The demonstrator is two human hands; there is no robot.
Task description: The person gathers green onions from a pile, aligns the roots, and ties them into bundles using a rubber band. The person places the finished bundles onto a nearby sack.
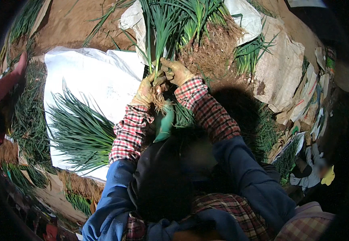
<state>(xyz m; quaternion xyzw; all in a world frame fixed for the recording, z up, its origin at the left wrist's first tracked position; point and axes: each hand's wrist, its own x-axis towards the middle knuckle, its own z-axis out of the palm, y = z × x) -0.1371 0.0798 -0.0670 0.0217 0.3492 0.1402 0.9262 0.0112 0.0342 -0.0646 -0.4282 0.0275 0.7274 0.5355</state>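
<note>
My left hand point(144, 91), in a yellowish work glove, is closed round the lower stems of a small bunch of spring onions point(158, 38). Its leaves point away from me, and its pale bulbs and stringy roots hang below the fist. My right hand point(177, 73), gloved alike, meets the bunch from the right with curled fingers closed at the stems; exactly what its fingertips pinch is partly hidden. Just beyond my hands lies a heap of unsorted spring onions point(210, 44) with tangled brown roots. A pile of spring onions point(80, 128) rests by my left forearm.
A white sheet point(98, 72) lies under the left pile. Beige sacking point(279, 64) covers ground at the right. More onion greens point(32, 108) lie along the far left, near a red boot-like shape point(10, 82). Another person point(313, 166) is at the lower right.
</note>
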